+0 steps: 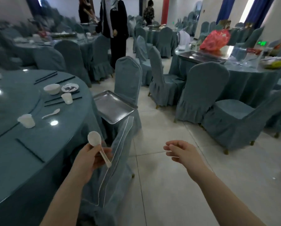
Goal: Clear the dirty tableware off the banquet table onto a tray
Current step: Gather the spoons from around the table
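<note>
Spoon [96, 143] gripped by the left hand [89, 158] near the counter [22, 152] edge; right hand [181, 151] loosely curled, holding nothing. Tray [112, 106] sits on a far chair [128, 79].

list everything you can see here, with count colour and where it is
spoon in hand: 1, white, held over the table's near edge
spoon on table: 1, white, lying between the cups
cups: 2, white, on the table, one near the bowl, one nearer the camera
bowl: 1, white, far side of the place settings
small plate: 1, white with dark scraps, right of the bowl
chopsticks: several, dark, scattered on the table
tray: 1, silver, bare, on a chair seat beside the table
banquet table: 1, blue-grey cloth, left
covered chairs: many, blue-grey, across the room
red bag: 1, on the far right table
people: at least 3, background
left hand: holds the spoon by its handle
right hand: fingers loosely curled, holds nothing
</note>
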{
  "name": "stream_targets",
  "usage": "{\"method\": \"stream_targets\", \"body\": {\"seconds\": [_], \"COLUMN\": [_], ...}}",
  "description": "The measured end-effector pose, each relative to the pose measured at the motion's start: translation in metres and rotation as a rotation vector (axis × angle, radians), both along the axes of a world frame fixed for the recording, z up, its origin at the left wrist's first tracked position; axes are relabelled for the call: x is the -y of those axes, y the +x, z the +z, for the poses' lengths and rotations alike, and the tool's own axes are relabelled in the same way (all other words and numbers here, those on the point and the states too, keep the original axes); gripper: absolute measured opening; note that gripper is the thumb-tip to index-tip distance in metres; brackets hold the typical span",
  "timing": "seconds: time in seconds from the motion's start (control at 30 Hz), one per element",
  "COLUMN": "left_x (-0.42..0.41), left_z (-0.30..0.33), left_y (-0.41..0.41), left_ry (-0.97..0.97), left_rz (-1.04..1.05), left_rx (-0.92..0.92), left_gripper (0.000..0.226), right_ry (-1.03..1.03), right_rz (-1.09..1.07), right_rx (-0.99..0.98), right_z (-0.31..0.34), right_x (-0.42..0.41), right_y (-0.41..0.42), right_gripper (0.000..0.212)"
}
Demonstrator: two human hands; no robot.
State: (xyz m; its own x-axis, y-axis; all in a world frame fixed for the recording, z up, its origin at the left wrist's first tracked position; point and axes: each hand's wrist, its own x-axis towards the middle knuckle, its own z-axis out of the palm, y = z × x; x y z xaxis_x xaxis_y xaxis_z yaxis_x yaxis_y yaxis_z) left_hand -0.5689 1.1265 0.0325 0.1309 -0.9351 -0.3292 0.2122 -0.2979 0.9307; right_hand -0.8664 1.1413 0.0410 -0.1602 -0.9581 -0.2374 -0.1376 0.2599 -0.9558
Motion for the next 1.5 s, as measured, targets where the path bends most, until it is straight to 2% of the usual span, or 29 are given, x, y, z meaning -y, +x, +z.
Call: {"method": "stream_targets", "body": {"seconds": [0.17, 0.3, 0.43, 0.57, 0.83, 1.07, 1.27, 1.5], "left_x": [0.045, 0.082, 0.138, 0.209, 0.319, 0.397, 0.422, 0.409], "left_z": [0.009, 0.007, -0.004, -0.013, -0.021, -0.037, -0.036, -0.044], "left_y": [-0.018, -0.014, -0.008, 0.0, 0.012, 0.021, 0.026, 0.066], "left_ry": [-0.008, -0.016, -0.021, 0.026, 0.08, 0.124, 0.121, 0.014], "left_rz": [0.226, 0.371, 0.453, 0.51, 0.614, 0.905, 1.118, 1.428], "left_rx": [-0.03, -0.016, -0.031, -0.048, -0.059, -0.093, -0.139, -0.286], "left_gripper": [0.017, 0.018, 0.018, 0.018, 0.016, 0.015, 0.018, 0.021], "right_ry": [0.008, 0.018, 0.014, 0.03, 0.09, 0.158, 0.217, 0.24], "right_rz": [0.203, 0.33, 0.467, 0.475, 0.594, 0.895, 1.12, 1.444], "right_rx": [0.014, 0.05, 0.031, 0.069, 0.019, -0.02, -0.043, -0.147], "right_z": [0.011, 0.013, 0.005, 0.0, -0.019, -0.047, -0.062, -0.095], "right_x": [0.114, 0.196, 0.273, 0.354, 0.507, 0.641, 0.699, 0.681], "right_y": [-0.02, 0.0, 0.025, 0.041, 0.067, 0.131, 0.209, 0.32], "right_gripper": [0.013, 0.014, 0.013, 0.013, 0.014, 0.014, 0.013, 0.012]}}
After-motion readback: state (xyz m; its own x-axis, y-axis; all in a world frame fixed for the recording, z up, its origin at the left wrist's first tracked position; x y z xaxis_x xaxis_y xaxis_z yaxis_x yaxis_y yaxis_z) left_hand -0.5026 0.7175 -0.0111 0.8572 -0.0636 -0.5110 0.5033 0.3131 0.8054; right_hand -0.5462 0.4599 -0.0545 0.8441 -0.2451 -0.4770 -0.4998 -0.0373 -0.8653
